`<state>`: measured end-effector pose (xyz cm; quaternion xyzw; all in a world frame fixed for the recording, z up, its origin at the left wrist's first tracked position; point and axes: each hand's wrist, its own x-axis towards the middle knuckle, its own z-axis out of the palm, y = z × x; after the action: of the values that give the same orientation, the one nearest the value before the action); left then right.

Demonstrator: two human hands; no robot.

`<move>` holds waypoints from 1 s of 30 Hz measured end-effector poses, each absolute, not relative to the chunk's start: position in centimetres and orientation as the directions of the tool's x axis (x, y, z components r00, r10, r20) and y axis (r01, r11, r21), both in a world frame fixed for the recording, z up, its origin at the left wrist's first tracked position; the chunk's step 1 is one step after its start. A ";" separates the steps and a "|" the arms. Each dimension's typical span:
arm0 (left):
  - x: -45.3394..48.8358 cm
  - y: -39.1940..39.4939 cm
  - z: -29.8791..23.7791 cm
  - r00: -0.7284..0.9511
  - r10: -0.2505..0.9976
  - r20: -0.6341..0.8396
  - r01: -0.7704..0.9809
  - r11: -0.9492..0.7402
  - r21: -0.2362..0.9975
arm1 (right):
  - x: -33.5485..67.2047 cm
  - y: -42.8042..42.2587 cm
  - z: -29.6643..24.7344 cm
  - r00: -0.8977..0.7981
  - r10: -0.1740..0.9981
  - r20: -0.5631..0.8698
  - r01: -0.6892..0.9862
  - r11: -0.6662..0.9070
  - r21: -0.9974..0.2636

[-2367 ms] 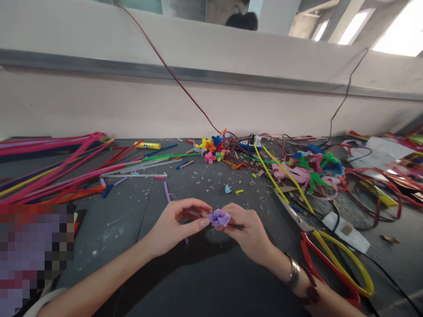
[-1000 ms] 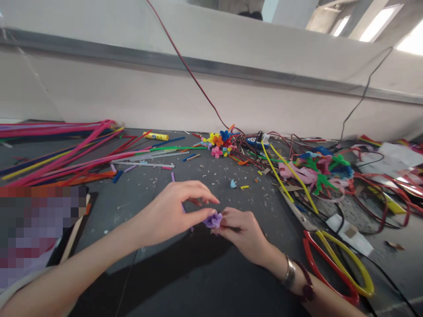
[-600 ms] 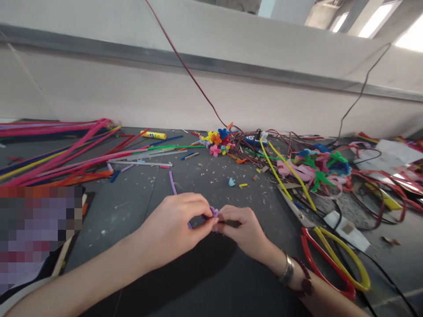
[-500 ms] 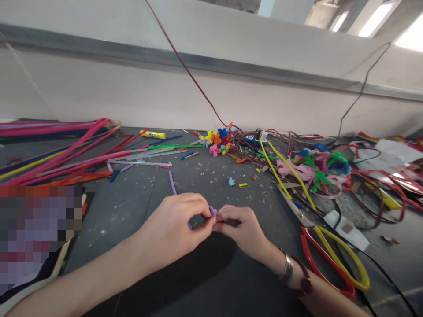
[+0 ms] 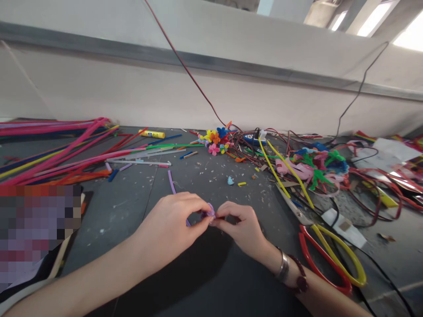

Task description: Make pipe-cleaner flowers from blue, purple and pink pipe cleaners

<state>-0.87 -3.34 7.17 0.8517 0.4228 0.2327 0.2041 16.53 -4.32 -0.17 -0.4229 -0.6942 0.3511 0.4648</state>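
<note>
Pinching a purple piece (image 5: 210,211), left fingers (image 5: 198,204) and right fingers (image 5: 231,210) tight, its shape obscured

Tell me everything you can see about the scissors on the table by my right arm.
The scissors lie on the dark table beside the right forearm; neither the left hand nor the right hand holds them. Their silvery, metal-looking blades point away and leftward, seemingly nearly closed, with a round pivot. The long, glossy handle loops are red, nearer the arm, and yellow. A yellow stem meets the blades near their tip, and a dark cable seems to pass beneath the handles.
</note>
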 end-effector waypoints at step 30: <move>-1.4 -3.1 7.4 0.400 0.894 0.205 0.649 -0.433 0.625 | 16.6 -4.5 0.7 -0.099 0.843 0.529 0.312 0.531 -0.788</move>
<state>-1.43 -3.11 7.41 0.8041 0.4797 0.2648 0.2307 16.58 -4.54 0.67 -0.4139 -0.6973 0.2513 0.5286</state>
